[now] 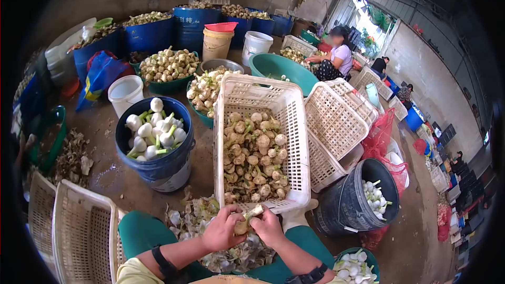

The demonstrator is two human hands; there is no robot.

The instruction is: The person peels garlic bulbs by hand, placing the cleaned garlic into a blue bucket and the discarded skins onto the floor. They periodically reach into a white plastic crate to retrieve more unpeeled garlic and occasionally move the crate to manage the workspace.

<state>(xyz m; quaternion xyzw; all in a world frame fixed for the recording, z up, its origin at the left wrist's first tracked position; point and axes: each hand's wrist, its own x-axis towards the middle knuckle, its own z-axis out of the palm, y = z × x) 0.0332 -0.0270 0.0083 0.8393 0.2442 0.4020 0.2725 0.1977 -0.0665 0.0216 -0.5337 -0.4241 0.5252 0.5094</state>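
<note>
Between my two hands is a garlic bulb [241,227] with its brown outer skin on and a short pale stem. My left hand [223,230] is closed round the bulb from the left. On the right, my right hand [268,227] pinches it near the stem. Just beyond my hands stands a white plastic crate [302,142] holding many unpeeled garlic bulbs [258,152]. Below my hands, a heap of papery garlic skins [210,255] lies between my knees.
A blue bucket [181,171] of peeled white garlic stands left of the crate, a black bucket [336,205] of it on the right. Stacked crates [336,118] lean at the right. A green tub [289,76] and a seated co-worker [342,58] are further back.
</note>
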